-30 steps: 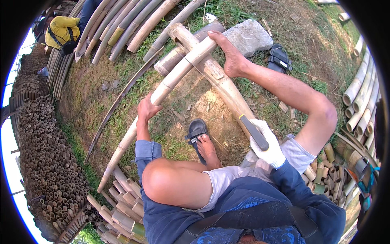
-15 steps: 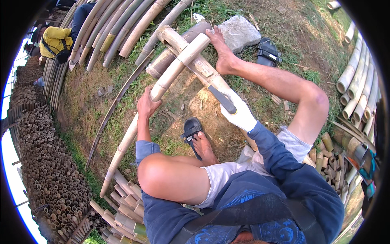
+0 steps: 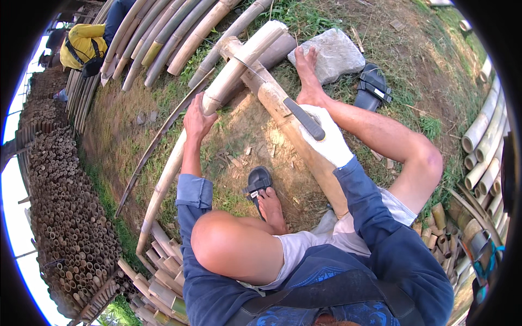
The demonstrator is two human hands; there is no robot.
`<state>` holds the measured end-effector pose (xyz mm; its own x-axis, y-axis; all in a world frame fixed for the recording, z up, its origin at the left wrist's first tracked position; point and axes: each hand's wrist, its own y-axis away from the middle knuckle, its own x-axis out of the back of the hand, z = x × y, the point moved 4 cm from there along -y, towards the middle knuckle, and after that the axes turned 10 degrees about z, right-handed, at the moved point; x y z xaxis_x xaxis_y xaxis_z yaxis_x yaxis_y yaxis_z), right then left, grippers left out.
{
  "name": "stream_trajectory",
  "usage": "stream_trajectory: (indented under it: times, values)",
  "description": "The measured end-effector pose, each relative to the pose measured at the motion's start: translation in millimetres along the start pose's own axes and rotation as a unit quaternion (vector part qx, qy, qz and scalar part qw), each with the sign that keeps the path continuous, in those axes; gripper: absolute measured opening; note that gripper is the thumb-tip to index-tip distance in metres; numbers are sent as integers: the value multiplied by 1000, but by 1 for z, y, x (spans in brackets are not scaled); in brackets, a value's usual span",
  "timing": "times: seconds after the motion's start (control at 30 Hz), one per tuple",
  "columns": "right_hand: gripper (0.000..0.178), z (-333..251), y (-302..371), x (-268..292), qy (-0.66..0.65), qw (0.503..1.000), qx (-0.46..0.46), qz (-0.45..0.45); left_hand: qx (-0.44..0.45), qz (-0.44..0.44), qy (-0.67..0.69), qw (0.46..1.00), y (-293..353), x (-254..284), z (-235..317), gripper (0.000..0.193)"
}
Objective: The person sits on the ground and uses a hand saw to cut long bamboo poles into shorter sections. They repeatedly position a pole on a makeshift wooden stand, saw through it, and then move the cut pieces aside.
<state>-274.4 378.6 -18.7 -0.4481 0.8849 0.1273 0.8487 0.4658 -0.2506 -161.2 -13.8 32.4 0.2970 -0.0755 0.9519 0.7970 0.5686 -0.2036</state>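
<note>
My left hand [image 3: 199, 120], bare, wraps around a long pale bamboo pole [image 3: 239, 68]. The pole slants from the lower left up to its pale end, over a thick bamboo beam [image 3: 309, 152]. In a white glove, my right hand [image 3: 329, 138] grips a blade tool [image 3: 303, 118] by its straight grey handle. Its thin blade is seen nearly edge-on across the pole, ahead of my left hand; whether it is a saw or a knife I cannot tell. The blade's far end is hard to make out.
A thick brown log [image 3: 274, 54] lies under the crossing. Beside my bare foot are a grey stone [image 3: 333, 54] and a black sandal [image 3: 372, 88]. A long dark strip [image 3: 157, 146] lies left of the pole. Stacked bamboo [image 3: 73, 212] fills the left; a person in yellow [image 3: 84, 46] is far left.
The bamboo pole has slid forward, its end now farther past the beam and away from my foot. Both my hands have moved forward too. The whole view has shifted slightly.
</note>
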Motion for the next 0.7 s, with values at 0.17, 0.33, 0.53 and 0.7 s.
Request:
stream_trajectory:
  times: [0.17,0.33,0.53,0.7]
  values:
    - [49,27,-10,9,38,998,54,-14,-29,-3,0,1000,-8,-21,14,86]
    - [57,46,-2,5,40,998,5,-41,-88,46,-19,995,-47,-28,82,79]
    - [60,25,-8,21,12,999,-9,-31,-13,3,-37,999,-70,-43,111,67]
    - [64,21,23,65,90,990,-51,-95,7,-20,-41,999,-66,-48,104,74]
